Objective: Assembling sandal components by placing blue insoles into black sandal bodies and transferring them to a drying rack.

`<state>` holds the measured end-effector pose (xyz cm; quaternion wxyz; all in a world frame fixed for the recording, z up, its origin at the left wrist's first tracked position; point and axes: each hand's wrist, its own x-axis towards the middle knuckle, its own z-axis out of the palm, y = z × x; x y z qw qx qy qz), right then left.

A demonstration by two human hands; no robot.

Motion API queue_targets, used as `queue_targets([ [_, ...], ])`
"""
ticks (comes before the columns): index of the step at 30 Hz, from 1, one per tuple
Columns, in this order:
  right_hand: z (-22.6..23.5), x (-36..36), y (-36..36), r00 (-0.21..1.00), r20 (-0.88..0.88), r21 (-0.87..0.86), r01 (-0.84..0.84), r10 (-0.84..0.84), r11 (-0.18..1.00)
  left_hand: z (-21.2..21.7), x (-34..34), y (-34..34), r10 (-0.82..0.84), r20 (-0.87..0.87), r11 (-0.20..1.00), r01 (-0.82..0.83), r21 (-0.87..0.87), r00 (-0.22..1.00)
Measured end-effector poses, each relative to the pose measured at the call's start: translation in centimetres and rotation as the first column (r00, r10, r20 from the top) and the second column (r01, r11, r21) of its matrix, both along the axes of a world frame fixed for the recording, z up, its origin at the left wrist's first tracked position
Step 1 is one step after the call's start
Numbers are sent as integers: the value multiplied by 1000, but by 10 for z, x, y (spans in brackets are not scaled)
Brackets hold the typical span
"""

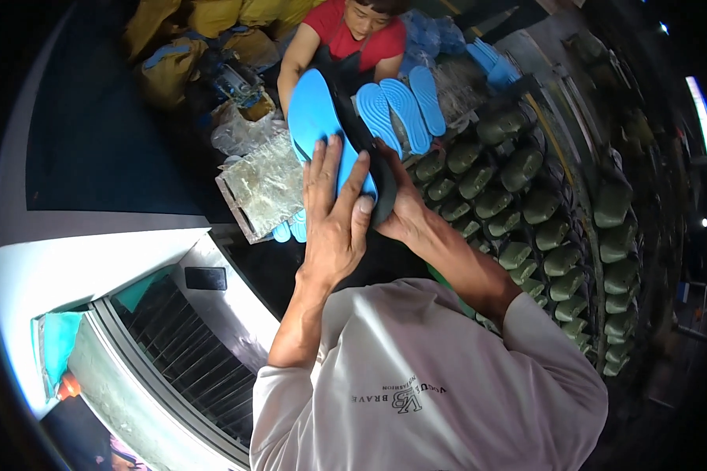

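Note:
A bright blue insole is held up in front of me, toe end pointing away. My left hand lies across its heel half, fingers stretched and spread, palm side down on the blue surface. Behind the insole, along its right edge, runs a thick black shoe sole. My right hand grips this sole from the right side, near the heel end; most of its fingers are hidden behind it. Insole and sole lie against each other, though whether they are joined I cannot tell.
Facing me is a person in a red top. More blue insoles rest beyond my hands, near a plastic-covered board. Rows of dark green shoe lasts fill the right side. A phone lies on the white machine at left.

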<state>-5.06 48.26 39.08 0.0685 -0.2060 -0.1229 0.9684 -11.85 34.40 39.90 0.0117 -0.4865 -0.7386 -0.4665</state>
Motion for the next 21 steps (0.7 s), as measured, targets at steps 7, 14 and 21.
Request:
queue_targets([
  [7,-41,28,7,945,-4,201,-320,327,926,2,-17,-26,275,-98,961,-269,72,957],
  [14,-15,26,28,860,323,591,-510,395,625,-5,-7,-74,348,201,932,-361,35,916],
  [21,-32,17,-109,783,140,980,-197,606,27,-59,59,-137,582,623,689,-724,-37,522],
])
